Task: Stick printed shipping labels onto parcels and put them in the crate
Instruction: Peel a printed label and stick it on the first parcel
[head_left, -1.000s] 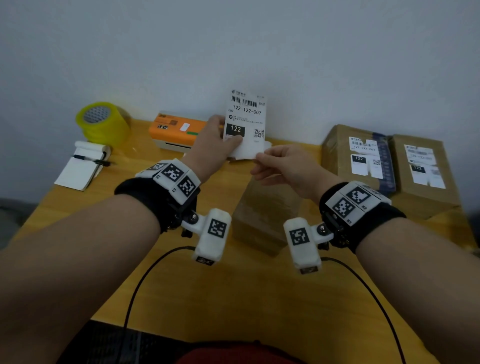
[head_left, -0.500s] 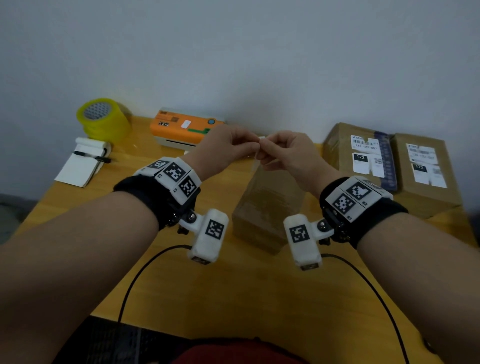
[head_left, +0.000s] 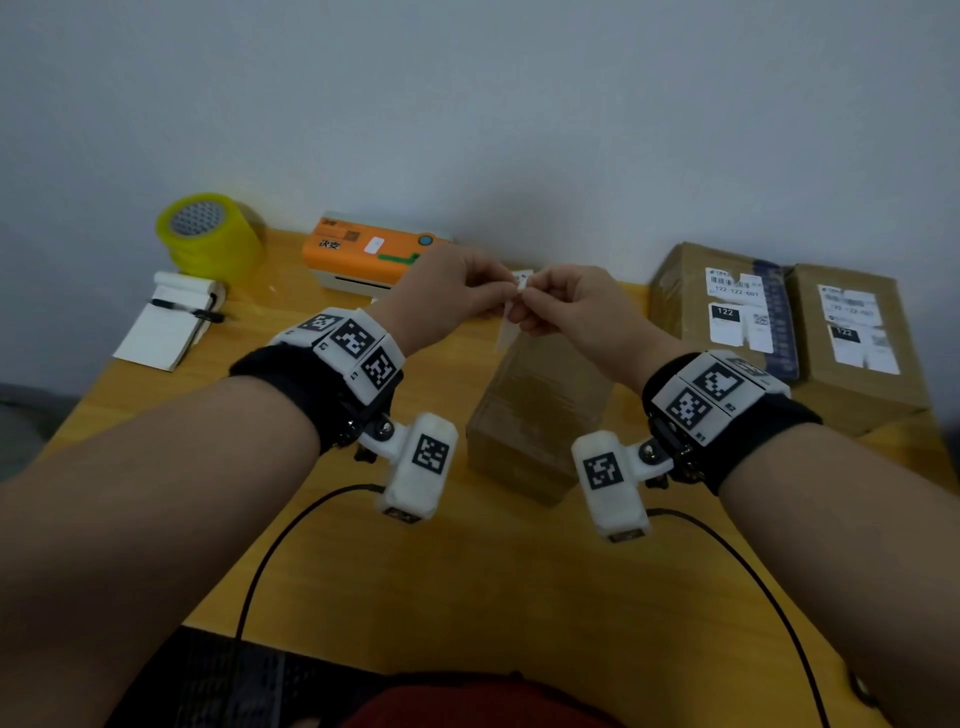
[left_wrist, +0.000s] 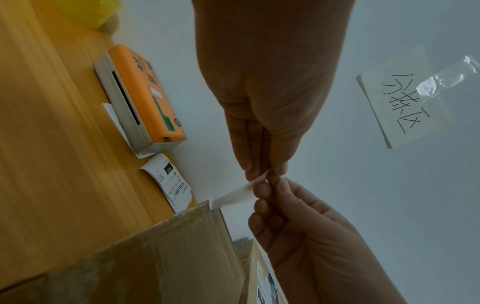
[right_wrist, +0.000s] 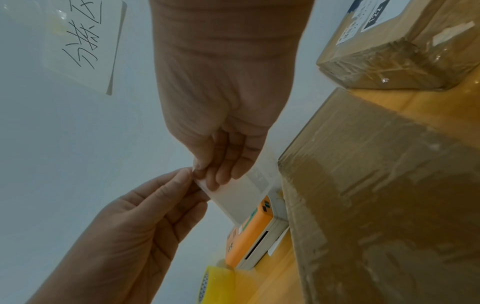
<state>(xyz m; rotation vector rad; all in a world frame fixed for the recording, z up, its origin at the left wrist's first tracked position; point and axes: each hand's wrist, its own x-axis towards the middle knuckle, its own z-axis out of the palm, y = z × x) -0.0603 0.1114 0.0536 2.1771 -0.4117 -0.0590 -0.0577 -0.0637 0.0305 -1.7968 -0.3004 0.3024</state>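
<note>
Both hands are meeting just above the unlabelled parcel, and that parcel is our landmark. The left hand is pinching one corner of the shipping label between thumb and fingertips; the right hand is pinching the same top edge from the other side, looking like it's working the backing loose, though no split between the layers is showing. The label is hanging from that shared pinch, its long axis running down towards the parcel's far top edge, so the sticking surface is lying directly below both hands, about equally near to each. Right of the parcel, two labelled parcels are sitting side by side. No crate is showing in any view, so what's in it, I can't say. Beyond the parcel, by the wall, the orange printer is sitting with another printed label lying beside it.
</note>
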